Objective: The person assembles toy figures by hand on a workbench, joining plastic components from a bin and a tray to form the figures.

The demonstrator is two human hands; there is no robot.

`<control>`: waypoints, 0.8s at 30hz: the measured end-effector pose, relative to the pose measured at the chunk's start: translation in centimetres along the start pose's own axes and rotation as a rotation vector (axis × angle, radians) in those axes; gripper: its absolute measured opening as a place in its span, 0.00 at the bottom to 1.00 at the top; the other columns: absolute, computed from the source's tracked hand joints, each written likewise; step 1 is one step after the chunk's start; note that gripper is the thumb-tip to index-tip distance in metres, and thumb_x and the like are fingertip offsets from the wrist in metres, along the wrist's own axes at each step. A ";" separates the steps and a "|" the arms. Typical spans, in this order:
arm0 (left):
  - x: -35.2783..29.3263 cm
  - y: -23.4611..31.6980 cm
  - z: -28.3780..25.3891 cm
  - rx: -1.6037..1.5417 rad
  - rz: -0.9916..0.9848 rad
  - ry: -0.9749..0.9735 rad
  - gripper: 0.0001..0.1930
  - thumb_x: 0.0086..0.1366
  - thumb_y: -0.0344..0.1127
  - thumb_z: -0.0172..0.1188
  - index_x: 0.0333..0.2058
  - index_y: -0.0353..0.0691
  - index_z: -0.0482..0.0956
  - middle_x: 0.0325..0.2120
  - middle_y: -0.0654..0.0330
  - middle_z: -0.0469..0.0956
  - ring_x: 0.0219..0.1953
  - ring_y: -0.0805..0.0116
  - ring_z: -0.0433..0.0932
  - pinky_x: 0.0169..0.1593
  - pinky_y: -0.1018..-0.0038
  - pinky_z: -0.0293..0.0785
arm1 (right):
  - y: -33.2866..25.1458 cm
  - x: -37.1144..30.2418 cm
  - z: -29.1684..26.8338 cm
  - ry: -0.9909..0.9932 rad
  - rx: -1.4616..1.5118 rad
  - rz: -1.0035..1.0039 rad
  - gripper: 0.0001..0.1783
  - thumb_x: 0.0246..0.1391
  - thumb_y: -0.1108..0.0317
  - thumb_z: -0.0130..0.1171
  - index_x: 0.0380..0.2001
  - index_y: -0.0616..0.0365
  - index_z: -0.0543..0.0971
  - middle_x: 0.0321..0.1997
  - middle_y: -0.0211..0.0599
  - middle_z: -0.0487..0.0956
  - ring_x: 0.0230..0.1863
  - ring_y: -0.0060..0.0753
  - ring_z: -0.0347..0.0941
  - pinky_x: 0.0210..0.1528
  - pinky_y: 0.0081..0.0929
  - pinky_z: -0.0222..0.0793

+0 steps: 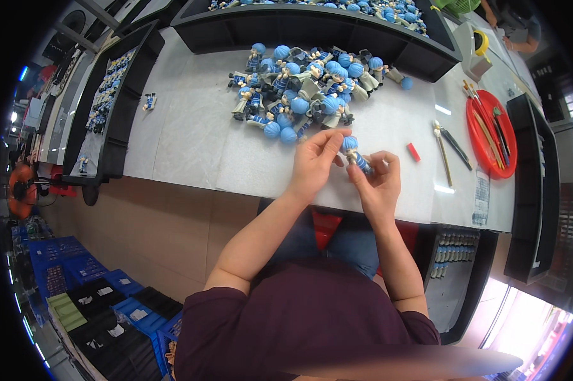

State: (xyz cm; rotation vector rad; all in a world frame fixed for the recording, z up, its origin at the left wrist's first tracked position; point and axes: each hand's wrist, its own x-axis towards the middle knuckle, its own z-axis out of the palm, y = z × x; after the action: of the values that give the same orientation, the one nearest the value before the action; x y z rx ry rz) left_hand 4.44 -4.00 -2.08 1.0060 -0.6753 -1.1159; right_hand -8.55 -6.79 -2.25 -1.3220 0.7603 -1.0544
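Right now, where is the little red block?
In the head view, the little red block lies on the white tabletop, right of centre, between the right hand and a thin brown stick.

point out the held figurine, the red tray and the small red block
Held blue-haired figurine (pixel 359 159), head view, torso
Red oval tray (pixel 474 130), head view, bare left side
Small red block (pixel 413 152), head view, middle
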 end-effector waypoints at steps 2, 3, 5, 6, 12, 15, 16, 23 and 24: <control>-0.1 -0.3 -0.2 -0.005 -0.017 0.008 0.14 0.63 0.35 0.46 0.44 0.35 0.71 0.35 0.60 0.76 0.33 0.79 0.72 0.33 0.83 0.67 | 0.3 -0.1 -0.2 -0.004 -0.087 -0.049 0.16 0.44 0.75 0.60 0.34 0.61 0.63 0.30 0.35 0.71 0.30 0.17 0.68 0.28 0.13 0.65; -0.3 -0.2 -0.2 -0.033 0.003 -0.020 0.14 0.62 0.35 0.47 0.44 0.35 0.71 0.35 0.60 0.76 0.33 0.79 0.72 0.34 0.83 0.67 | 0.2 -0.2 -0.2 -0.015 -0.064 -0.003 0.15 0.45 0.75 0.59 0.33 0.62 0.64 0.31 0.36 0.72 0.30 0.17 0.68 0.28 0.12 0.65; -0.5 -0.2 -0.3 -0.060 0.023 -0.045 0.14 0.62 0.36 0.48 0.44 0.35 0.71 0.35 0.60 0.75 0.33 0.79 0.71 0.34 0.82 0.67 | -0.1 -0.3 -0.2 -0.028 -0.039 0.045 0.14 0.45 0.75 0.59 0.32 0.62 0.64 0.33 0.38 0.72 0.30 0.17 0.69 0.28 0.12 0.65; -0.5 -0.2 -0.4 -0.063 0.034 -0.053 0.14 0.62 0.35 0.49 0.44 0.35 0.71 0.36 0.61 0.75 0.32 0.79 0.71 0.35 0.82 0.67 | -0.2 -0.3 -0.2 -0.044 -0.020 0.075 0.14 0.46 0.74 0.58 0.33 0.63 0.65 0.34 0.39 0.72 0.31 0.18 0.69 0.29 0.13 0.66; -0.6 -0.5 -0.6 -0.107 0.052 0.005 0.14 0.59 0.33 0.52 0.43 0.35 0.72 0.34 0.62 0.75 0.32 0.79 0.70 0.35 0.82 0.65 | -0.9 -0.2 -0.2 -0.065 -0.014 0.039 0.08 0.51 0.74 0.51 0.34 0.66 0.68 0.38 0.41 0.73 0.35 0.21 0.69 0.34 0.18 0.67; -0.6 -0.4 -0.4 -0.137 0.068 0.015 0.14 0.59 0.33 0.53 0.43 0.36 0.72 0.31 0.65 0.75 0.31 0.80 0.70 0.34 0.83 0.65 | -0.5 -0.2 -0.5 -0.072 -0.028 0.053 0.07 0.53 0.75 0.47 0.35 0.67 0.69 0.39 0.40 0.73 0.35 0.22 0.69 0.36 0.20 0.68; -0.6 -0.4 -0.3 -0.149 0.068 0.021 0.13 0.59 0.33 0.54 0.43 0.37 0.73 0.29 0.67 0.75 0.30 0.81 0.70 0.34 0.84 0.65 | -0.3 -0.2 -0.6 -0.077 -0.036 0.049 0.07 0.54 0.75 0.46 0.35 0.67 0.69 0.39 0.40 0.73 0.35 0.23 0.69 0.36 0.20 0.68; -0.6 -0.5 -0.5 -0.139 0.048 0.022 0.13 0.58 0.32 0.53 0.42 0.36 0.73 0.35 0.62 0.76 0.33 0.79 0.71 0.37 0.82 0.66 | -0.2 -0.1 -0.4 -0.062 -0.015 0.043 0.08 0.53 0.76 0.46 0.36 0.67 0.69 0.39 0.39 0.73 0.34 0.22 0.69 0.37 0.19 0.67; -0.6 -0.6 -0.5 -0.142 0.050 0.015 0.13 0.58 0.31 0.54 0.42 0.37 0.73 0.35 0.62 0.76 0.33 0.79 0.71 0.37 0.82 0.66 | -0.2 -0.1 -0.5 -0.063 -0.024 0.033 0.08 0.53 0.77 0.46 0.37 0.67 0.69 0.38 0.39 0.73 0.34 0.22 0.69 0.37 0.19 0.67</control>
State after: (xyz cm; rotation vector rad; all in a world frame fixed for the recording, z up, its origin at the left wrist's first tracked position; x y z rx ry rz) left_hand 4.43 -3.32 -2.79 0.8713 -0.5981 -1.0956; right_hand -9.06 -6.83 -2.18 -1.3528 0.7471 -0.9758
